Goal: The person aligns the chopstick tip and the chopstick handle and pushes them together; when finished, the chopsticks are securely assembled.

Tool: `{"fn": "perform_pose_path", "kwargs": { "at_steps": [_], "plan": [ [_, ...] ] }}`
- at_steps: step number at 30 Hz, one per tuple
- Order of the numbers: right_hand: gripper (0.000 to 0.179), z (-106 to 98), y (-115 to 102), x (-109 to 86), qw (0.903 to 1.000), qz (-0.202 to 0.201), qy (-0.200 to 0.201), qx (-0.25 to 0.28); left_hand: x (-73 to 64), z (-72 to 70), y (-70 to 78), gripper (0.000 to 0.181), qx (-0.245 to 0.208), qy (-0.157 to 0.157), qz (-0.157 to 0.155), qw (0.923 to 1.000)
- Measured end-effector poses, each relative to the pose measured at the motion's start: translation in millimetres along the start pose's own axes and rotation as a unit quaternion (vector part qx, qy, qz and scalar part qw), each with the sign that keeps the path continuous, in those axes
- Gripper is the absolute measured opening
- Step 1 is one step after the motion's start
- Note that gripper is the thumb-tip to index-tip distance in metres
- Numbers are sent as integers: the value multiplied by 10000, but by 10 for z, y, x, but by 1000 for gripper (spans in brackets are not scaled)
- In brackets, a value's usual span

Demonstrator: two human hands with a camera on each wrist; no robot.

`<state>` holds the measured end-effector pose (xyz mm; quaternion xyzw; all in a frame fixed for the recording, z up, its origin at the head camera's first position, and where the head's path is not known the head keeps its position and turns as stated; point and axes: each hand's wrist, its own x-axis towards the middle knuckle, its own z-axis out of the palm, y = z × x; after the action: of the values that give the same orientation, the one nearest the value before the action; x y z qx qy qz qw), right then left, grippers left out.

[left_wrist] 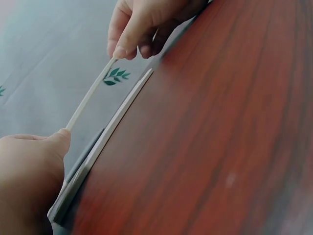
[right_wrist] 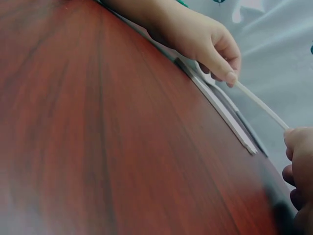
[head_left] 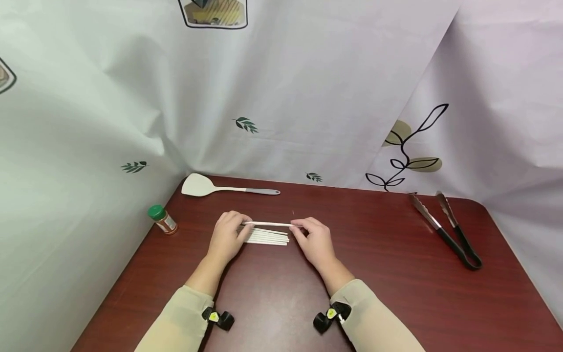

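Observation:
A thin white stick (head_left: 271, 224) is stretched level between the two hands, a little above the table. My left hand (head_left: 227, 237) pinches its left end between thumb and fingers, and my right hand (head_left: 314, 241) pinches the other end. Both grips show in the left wrist view, where the stick (left_wrist: 90, 100) slants between the left hand (left_wrist: 32, 171) and the right hand (left_wrist: 151, 22). Just below it, several similar white sticks (head_left: 267, 237) lie side by side on the table, their left ends hidden by the left hand. The right wrist view shows the row of sticks (right_wrist: 220, 107) from the side.
A white spatula (head_left: 199, 186) with a grey handle lies along the back edge of the dark red table (head_left: 374, 293). At the left edge stands a green-capped spice jar (head_left: 163, 220). Metal tongs (head_left: 448, 230) with black handles lie spread at the right. Patterned cloth (head_left: 308, 98) hangs behind.

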<state>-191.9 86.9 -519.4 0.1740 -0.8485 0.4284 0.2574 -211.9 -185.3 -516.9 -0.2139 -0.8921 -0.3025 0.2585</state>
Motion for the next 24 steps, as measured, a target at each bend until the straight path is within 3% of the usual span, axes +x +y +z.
{"fn": "perform_pose_path", "kwargs": {
  "at_steps": [8,13,24],
  "plan": [
    [11,-201,149,-32,9995,-96,213,-203,79,176,133,9,-16,45,233,9997],
    [12,-324,259,-48,9990,-84,341,-294,142,302,248,11,41,153,181,9997],
    [13,-616,434,-104,9977,-32,461,-502,252,524,454,12,44,27,292,9996]
  ]
}}
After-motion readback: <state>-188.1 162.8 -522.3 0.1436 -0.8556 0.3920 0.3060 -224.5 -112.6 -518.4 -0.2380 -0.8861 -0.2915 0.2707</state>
